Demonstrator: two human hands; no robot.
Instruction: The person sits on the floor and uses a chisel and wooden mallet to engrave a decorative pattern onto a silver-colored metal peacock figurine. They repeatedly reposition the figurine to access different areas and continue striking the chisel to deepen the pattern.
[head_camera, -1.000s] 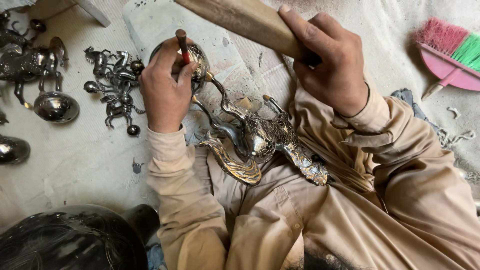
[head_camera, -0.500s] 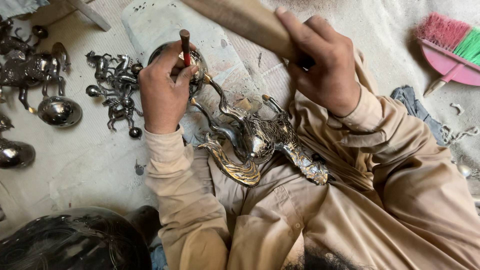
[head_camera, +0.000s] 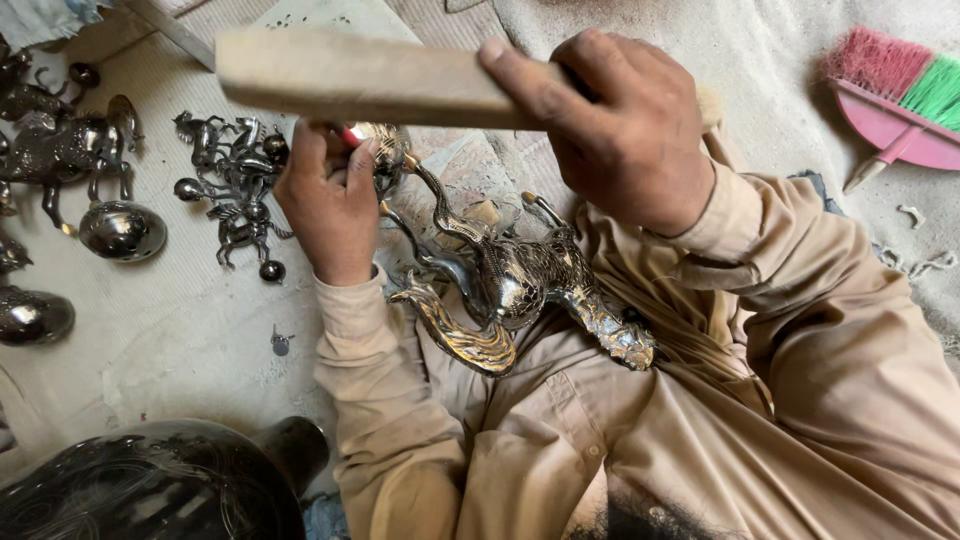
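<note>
A shiny metal animal figure (head_camera: 510, 285), engraved and with a gilded curved part at its lower end, is laid across the person's lap, its long neck stretched toward a small round metal piece (head_camera: 385, 150) on the floor just beyond the knees. Against that round piece a small tool with a red tip (head_camera: 352, 136) is pinched in the closed fingers of the left hand (head_camera: 330, 205); how its point meets the metal cannot be told, since it is hidden by the fingers and the block above. A long wooden block (head_camera: 360, 78) is gripped firmly at one end by the right hand (head_camera: 625, 135) and is held level above the left hand, clear of the tool.

The step in hand is judged to be a striking stroke, with the block raised as a mallet and the tool set as a punch. A square blow on the tool's head would be called for, with the left hand kept steady and its fingers below the strike.

Further left on the pale floor (head_camera: 180, 330), small metal animal figures (head_camera: 235, 190) and round metal bowls (head_camera: 122, 230) are scattered. A dark engraved pot (head_camera: 150, 490) is seen at the lower left, and a pink and green brush (head_camera: 900, 105) at the upper right.
</note>
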